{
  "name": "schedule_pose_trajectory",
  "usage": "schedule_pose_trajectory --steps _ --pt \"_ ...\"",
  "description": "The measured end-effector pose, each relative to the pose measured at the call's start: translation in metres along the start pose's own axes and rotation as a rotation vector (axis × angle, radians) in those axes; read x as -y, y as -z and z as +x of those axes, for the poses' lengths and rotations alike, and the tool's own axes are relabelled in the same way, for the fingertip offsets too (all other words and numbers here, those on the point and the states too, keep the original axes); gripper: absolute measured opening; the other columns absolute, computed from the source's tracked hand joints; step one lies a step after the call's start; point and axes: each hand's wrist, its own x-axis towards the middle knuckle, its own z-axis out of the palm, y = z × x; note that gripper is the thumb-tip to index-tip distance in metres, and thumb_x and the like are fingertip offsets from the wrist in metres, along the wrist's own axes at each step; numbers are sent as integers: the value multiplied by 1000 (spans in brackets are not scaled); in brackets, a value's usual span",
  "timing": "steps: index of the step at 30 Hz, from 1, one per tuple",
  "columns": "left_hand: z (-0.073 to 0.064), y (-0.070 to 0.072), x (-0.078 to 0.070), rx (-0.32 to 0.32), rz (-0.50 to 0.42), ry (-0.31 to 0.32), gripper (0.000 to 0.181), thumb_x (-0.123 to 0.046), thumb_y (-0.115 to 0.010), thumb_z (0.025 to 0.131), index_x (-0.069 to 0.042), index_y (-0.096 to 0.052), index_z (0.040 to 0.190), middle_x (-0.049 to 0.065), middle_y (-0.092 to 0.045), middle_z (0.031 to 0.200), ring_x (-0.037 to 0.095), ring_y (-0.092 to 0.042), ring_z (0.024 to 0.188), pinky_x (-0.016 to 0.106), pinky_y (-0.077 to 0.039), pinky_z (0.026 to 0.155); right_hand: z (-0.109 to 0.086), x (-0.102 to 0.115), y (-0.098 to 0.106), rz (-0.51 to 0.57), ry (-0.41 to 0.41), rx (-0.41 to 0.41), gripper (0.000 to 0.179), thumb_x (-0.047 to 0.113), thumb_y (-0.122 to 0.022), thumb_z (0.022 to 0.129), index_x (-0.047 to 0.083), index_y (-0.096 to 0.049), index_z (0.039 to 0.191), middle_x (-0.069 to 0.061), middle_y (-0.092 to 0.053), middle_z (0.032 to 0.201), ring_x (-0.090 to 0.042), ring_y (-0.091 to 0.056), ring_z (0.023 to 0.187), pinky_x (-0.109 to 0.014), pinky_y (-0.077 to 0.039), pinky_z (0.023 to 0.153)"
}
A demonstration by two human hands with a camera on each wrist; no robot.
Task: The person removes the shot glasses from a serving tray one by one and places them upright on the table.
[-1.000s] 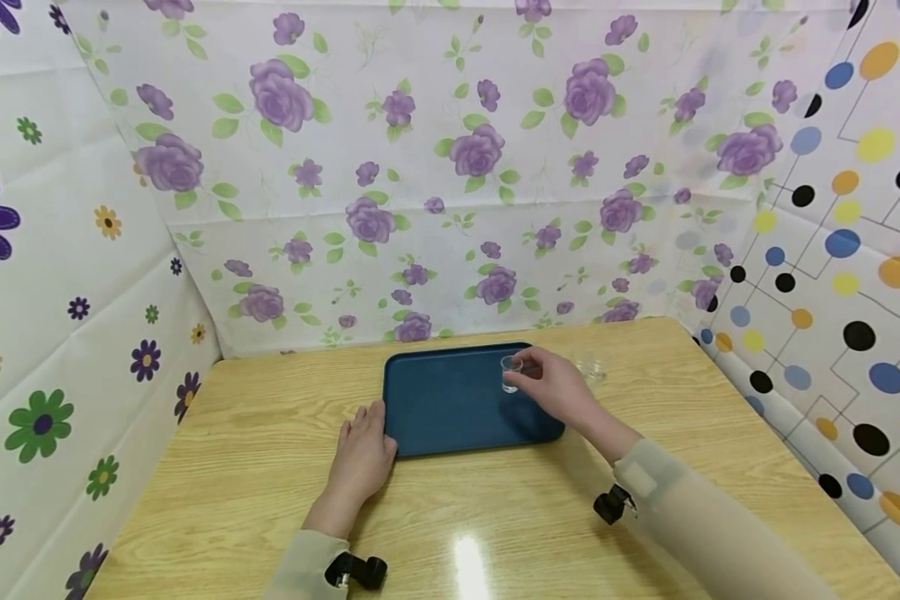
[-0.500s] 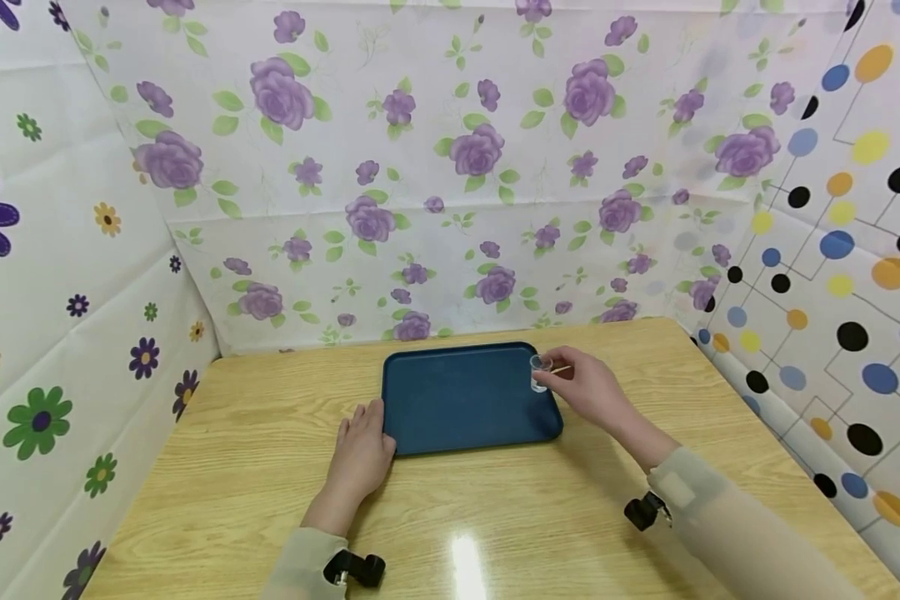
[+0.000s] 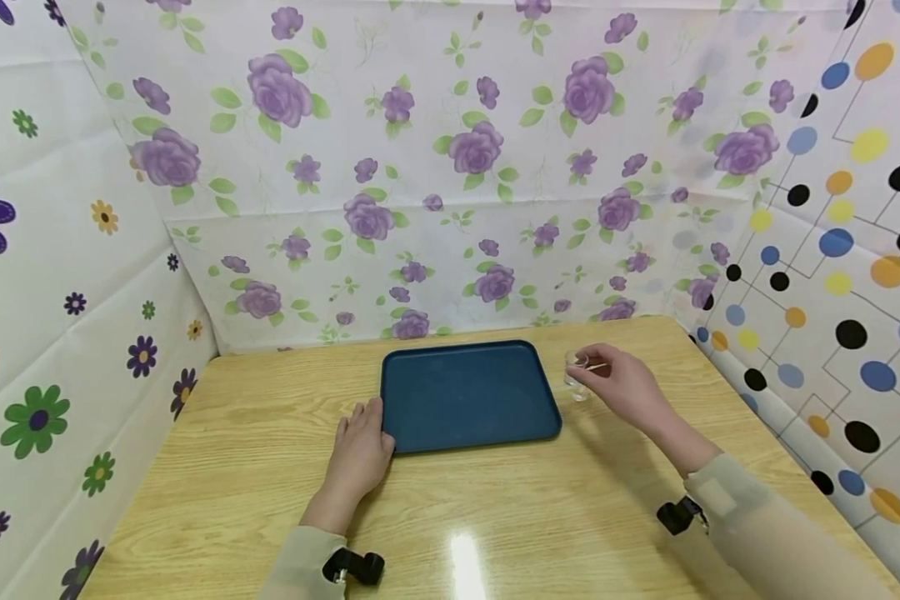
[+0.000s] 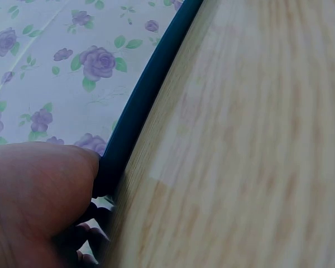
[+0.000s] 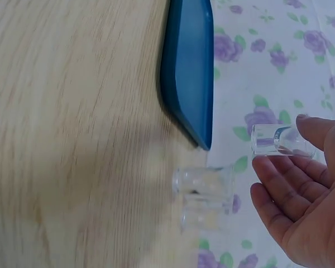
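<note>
My right hand pinches a small clear shot glass between thumb and fingers, held above the table to the right of the tray. Below it in the right wrist view, a clear glass stands on the table, and another clear glass stands close beside it. Hand and held glass largely hide these two in the head view. A dark blue rectangular tray lies flat with nothing on it. My left hand rests against its left edge, and in the left wrist view the thumb touches the rim.
The wooden table reaches back to a flowered cloth. A cloth with coloured dots hangs on the right, another with daisies on the left. Black wrist cameras sit at both sleeves.
My right hand has carried the glass rightward, from above the tray to beyond its right edge. My left hand has stayed at the tray's left edge, and the tray has not moved.
</note>
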Motion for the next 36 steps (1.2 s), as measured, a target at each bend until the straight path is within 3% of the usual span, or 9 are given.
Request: schedule_pose_trajectory --steps 20,36 --pt "1 0 2 13 -12 10 65 -11 -47 113 7 -26 172 26 -29 177 46 -17 166 66 -8 134 -9 -42 25 -59 -55 -4 59 51 -66 110 4 -67 145 -16 -73 130 -38 -71 119 -58 -61 93" --pt "2 1 1 18 -3 13 65 -10 -47 113 7 -26 172 27 -30 176 47 -17 166 66 -8 134 -1 -68 20 -40 -119 25 60 50 -67 110 -1 -66 142 -24 -71 134 -43 -68 122 -58 -60 96"
